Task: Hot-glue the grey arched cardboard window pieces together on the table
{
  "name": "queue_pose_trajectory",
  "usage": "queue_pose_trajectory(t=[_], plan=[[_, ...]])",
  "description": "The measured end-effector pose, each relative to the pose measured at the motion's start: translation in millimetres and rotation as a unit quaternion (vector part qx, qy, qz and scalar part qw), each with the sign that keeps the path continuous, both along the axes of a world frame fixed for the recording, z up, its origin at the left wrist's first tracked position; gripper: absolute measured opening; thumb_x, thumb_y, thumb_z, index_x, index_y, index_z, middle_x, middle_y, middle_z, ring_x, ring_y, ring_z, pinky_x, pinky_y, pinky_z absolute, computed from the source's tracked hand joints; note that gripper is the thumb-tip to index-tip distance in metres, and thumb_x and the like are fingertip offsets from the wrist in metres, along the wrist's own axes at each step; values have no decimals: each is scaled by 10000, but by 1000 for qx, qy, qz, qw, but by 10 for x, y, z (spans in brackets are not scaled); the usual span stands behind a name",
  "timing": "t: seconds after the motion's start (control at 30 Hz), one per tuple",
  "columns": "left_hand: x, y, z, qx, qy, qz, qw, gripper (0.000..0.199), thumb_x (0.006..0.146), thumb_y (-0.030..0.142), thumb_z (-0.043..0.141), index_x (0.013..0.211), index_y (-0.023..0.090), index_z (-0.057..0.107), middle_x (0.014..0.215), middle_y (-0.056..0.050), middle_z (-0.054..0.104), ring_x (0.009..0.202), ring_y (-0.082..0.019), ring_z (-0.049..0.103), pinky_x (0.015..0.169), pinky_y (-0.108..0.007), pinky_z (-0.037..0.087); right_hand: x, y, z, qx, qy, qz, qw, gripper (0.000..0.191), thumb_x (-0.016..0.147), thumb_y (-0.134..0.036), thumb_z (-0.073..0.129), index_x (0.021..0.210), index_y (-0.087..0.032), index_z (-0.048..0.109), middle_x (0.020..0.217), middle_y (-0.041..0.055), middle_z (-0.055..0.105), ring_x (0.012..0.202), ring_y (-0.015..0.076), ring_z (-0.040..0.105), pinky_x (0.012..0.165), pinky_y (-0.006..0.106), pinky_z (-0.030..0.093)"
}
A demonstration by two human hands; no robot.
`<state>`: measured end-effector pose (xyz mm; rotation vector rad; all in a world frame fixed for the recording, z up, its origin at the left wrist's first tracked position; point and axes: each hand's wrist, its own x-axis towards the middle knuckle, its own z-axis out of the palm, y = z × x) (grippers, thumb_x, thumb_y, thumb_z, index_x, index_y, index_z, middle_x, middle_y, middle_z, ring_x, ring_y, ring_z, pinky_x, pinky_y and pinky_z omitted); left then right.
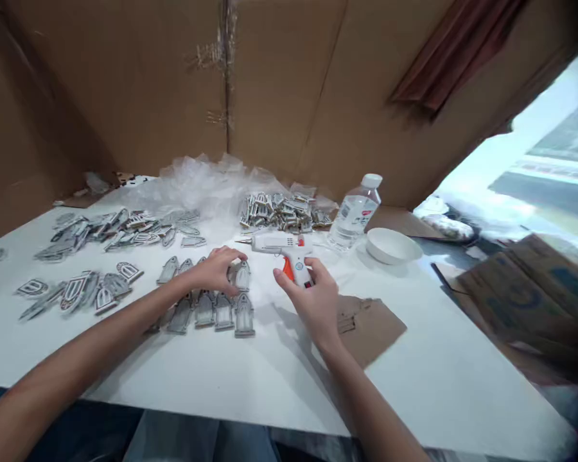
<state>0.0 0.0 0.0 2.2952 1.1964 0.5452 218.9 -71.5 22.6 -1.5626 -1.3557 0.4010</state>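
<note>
My left hand (218,272) reaches over rows of small grey, arch-shaped window pieces. Its thumb and index finger curve around the ends of one arch-shaped piece (243,277) at the right end of the upper row. In front of it, a lower row holds several more, such as the near piece (244,316). Beside the handle of a white glue gun (275,242) with an orange trigger is my right hand (315,298). Thumb and fingers are spread on either side of the handle, not closed round it. The gun's nozzle points left, towards the pieces.
Loose arch pieces (84,289) lie at the left, with a bigger heap (289,212) at the back. Clear plastic bags (207,183) are piled by the cardboard wall (284,83). A water bottle (355,215), white bowl (394,247) and cardboard scrap (378,330) stand or lie at the right.
</note>
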Motion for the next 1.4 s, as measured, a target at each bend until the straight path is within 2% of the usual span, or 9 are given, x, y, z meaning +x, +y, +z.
queue_pose_trajectory(t=[0.07, 0.17, 0.37, 0.53, 0.73, 0.87, 1.03, 1.23, 1.4], plan=[[-76, -61, 50, 1, -11, 14, 1000, 767, 544, 257, 776, 1266, 161, 535, 1207, -120, 572, 1140, -314, 513, 997, -434, 411, 13, -10, -3, -4, 2, -3, 1000, 456, 603, -565, 712, 830, -203, 554, 559, -72, 427, 500, 94, 354, 481, 219, 317], [-224, -168, 105, -31, -63, 27, 997, 792, 593, 231, 736, 1339, 189, 475, 1214, -84, 563, 1114, -270, 546, 961, -364, 443, 24, -22, -6, -2, -5, 0, 1000, 447, 614, -569, 711, 815, -204, 549, 555, -74, 417, 496, 93, 349, 475, 218, 315], [-513, -444, 144, -129, -194, 32, 972, 809, 587, 257, 788, 1336, 185, 494, 1217, -98, 566, 1148, -252, 516, 1003, -355, 404, -11, -56, -33, 27, -59, 13, 998, 430, 643, -558, 705, 822, -206, 536, 541, -87, 368, 475, 83, 322, 455, 209, 299], [-589, -648, 158, -145, -155, 89, 973, 803, 578, 314, 816, 1325, 225, 536, 1138, -65, 565, 1035, -232, 554, 941, -355, 437, -85, -82, -110, 82, -169, 22, 982, 385, 651, -495, 700, 843, -200, 544, 501, -103, 366, 430, 76, 329, 454, 207, 324], [-664, -708, 117, -143, -151, 122, 970, 795, 563, 410, 835, 1291, 239, 565, 963, -20, 556, 928, -210, 584, 890, -340, 450, -133, -66, -193, 163, -276, 40, 946, 288, 676, -415, 653, 817, -190, 543, 493, -91, 416, 394, 68, 368, 420, 188, 327], [-681, -748, 158, -133, -115, 157, 972, 775, 544, 446, 837, 1252, 258, 584, 1023, -32, 590, 948, -240, 595, 889, -373, 451, -147, -58, -209, 197, -313, 41, 928, 249, 695, -385, 632, 810, -182, 544, 479, -90, 423, 376, 62, 379, 410, 175, 333], [-634, -799, 208, -135, -104, 174, 970, 772, 491, 423, 861, 1205, 266, 614, 1179, -59, 625, 1099, -303, 576, 965, -421, 437, -153, -65, -231, 203, -319, 50, 925, 241, 711, -380, 627, 808, -177, 541, 480, -88, 428, 372, 55, 377, 402, 166, 333], [-591, -831, 206, -136, -130, 185, 964, 753, 501, 375, 864, 1203, 252, 620, 1239, -61, 620, 1158, -288, 566, 1022, -419, 421, -171, -57, -250, 212, -334, 45, 917, 233, 722, -377, 619, 805, -173, 544, 476, -83, 432, 372, 57, 378, 403, 171, 339], [-584, -835, 204, -131, -133, 189, 964, 763, 497, 380, 866, 1205, 225, 626, 1205, -80, 643, 1124, -292, 590, 987, -411, 454, -176, -58, -256, 212, -337, 39, 916, 206, 719, -355, 611, 788, -173, 542, 472, -82, 426, 376, 58, 364, 404, 175, 331]])
